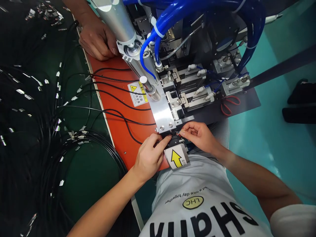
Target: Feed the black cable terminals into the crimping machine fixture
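Faces an orange mat (116, 131) laid along the edge of a dark green table (81, 177); to the right, teal floor (271, 138), with black shapes (298, 98) on it too dark to identify. Across the mat, several loose black cables (111, 95), running from the table toward a metal machine (163, 112); on the green surface, looped cable bundles (74, 138) with shiny metal tips, some coiled near the mat's edge, others trailing into the dark at left.

On the machine: a silver cylinder (116, 19) tilted across the top; blue hoses (172, 19) arching over it; a yellow warning label (137, 93) just beside the plate; a yellow arrow sticker (175, 158) at the near end, pointing toward the fixture; red-handled scissors (229, 103) on the grey base to the right.

Left hand (148, 158) with fingers curled, thumb and forefinger nipped together at the machine's front edge; whether on the same wire, unclear. Right hand (199, 135) just opposite, fingertips pinching the wire end (178, 133), a small tip with a touch of red, held between the two hands, under the metal plate and above the arrow sticker.

At the far end of the mat, another person's hand (98, 41), loosely closed, resting beside the cylinder.
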The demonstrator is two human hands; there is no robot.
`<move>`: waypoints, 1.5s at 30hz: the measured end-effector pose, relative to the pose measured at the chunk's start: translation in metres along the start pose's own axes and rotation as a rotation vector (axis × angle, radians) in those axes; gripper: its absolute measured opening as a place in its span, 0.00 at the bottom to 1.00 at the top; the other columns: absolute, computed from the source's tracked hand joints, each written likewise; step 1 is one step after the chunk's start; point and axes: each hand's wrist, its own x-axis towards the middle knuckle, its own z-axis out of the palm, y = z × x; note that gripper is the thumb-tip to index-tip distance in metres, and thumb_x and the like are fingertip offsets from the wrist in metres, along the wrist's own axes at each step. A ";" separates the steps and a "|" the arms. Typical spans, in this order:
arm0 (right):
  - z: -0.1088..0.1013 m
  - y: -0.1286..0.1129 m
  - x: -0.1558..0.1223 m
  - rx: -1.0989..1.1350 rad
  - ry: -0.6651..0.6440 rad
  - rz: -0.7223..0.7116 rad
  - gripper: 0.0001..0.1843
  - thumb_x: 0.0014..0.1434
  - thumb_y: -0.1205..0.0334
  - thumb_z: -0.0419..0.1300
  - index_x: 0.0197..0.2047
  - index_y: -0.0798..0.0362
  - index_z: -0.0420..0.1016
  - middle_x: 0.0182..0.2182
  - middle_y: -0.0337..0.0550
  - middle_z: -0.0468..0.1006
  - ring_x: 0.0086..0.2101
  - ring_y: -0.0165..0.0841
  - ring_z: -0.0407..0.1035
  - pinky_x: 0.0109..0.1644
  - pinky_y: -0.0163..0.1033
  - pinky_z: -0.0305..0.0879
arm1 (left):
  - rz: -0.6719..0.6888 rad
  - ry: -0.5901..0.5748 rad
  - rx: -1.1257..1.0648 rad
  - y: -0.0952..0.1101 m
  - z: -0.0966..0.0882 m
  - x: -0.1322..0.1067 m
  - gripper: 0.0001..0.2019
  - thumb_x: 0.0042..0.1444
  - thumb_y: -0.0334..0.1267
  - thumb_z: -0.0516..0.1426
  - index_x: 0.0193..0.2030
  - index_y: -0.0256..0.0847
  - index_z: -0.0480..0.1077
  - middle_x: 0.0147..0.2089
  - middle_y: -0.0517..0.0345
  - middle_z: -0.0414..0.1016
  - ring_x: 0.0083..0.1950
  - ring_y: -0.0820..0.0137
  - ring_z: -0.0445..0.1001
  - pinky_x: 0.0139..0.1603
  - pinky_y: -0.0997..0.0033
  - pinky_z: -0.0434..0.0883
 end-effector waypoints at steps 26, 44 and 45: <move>0.007 -0.006 -0.006 0.022 0.009 0.074 0.12 0.61 0.51 0.62 0.35 0.52 0.74 0.25 0.38 0.74 0.23 0.29 0.67 0.28 0.37 0.64 | 0.064 -0.025 0.198 0.006 -0.001 0.004 0.18 0.66 0.29 0.48 0.58 0.41 0.70 0.34 0.54 0.66 0.34 0.69 0.64 0.33 0.71 0.63; 0.029 0.008 -0.009 0.088 0.196 -0.060 0.12 0.61 0.51 0.62 0.37 0.51 0.71 0.27 0.36 0.71 0.24 0.27 0.62 0.29 0.35 0.61 | 0.060 -0.022 0.170 0.004 -0.001 0.001 0.17 0.67 0.30 0.48 0.57 0.40 0.71 0.35 0.53 0.67 0.36 0.69 0.66 0.34 0.71 0.66; 0.029 0.008 -0.009 0.088 0.192 -0.060 0.12 0.61 0.51 0.62 0.37 0.51 0.71 0.27 0.36 0.71 0.24 0.27 0.62 0.29 0.35 0.60 | 0.061 -0.022 0.167 0.004 -0.001 0.000 0.17 0.67 0.30 0.48 0.57 0.39 0.71 0.35 0.53 0.67 0.36 0.69 0.66 0.34 0.71 0.66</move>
